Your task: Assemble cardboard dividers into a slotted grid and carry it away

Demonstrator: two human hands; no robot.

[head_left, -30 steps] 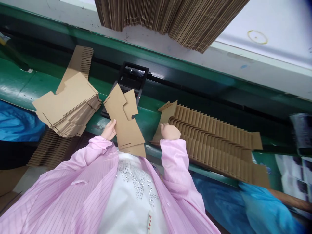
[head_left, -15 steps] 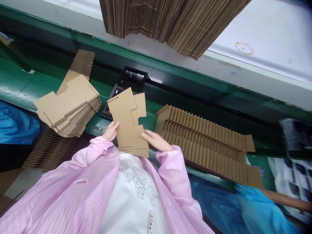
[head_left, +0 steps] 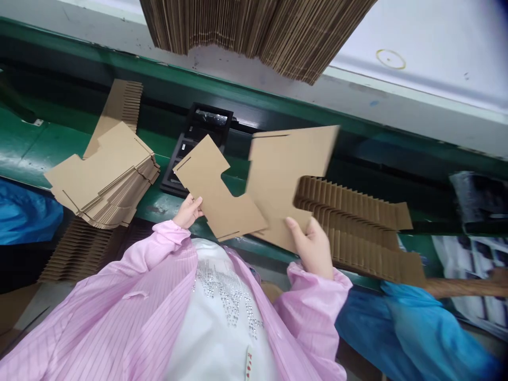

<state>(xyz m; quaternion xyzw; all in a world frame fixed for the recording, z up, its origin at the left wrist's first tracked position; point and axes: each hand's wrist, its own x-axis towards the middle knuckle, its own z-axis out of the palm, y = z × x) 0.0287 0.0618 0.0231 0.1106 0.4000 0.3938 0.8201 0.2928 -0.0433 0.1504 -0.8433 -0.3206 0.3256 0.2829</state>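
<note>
My left hand [head_left: 189,210] grips the lower edge of a notched brown cardboard piece [head_left: 214,188], held tilted above the green bench. My right hand [head_left: 313,247] grips a second, larger cardboard piece [head_left: 283,174], pulled out to the right so that the two pieces overlap only near their lower corners. Just right of my right hand lies a long fanned row of cardboard pieces [head_left: 357,227] on the bench. My pink sleeves and white top fill the lower part of the view.
A stack of flat cardboard cutouts [head_left: 103,177] sits at the left, with more fanned cardboard [head_left: 81,246] below it. A black tray [head_left: 194,140] rests on the green bench [head_left: 32,143] behind my hands. Corrugated sheets [head_left: 254,26] hang over the white surface [head_left: 428,58]. Blue plastic [head_left: 420,338] lies at lower right.
My right hand left the fanned row, reached the pieces in my left hand, and has drawn one cardboard piece away to the right. My left hand stayed in place.
</note>
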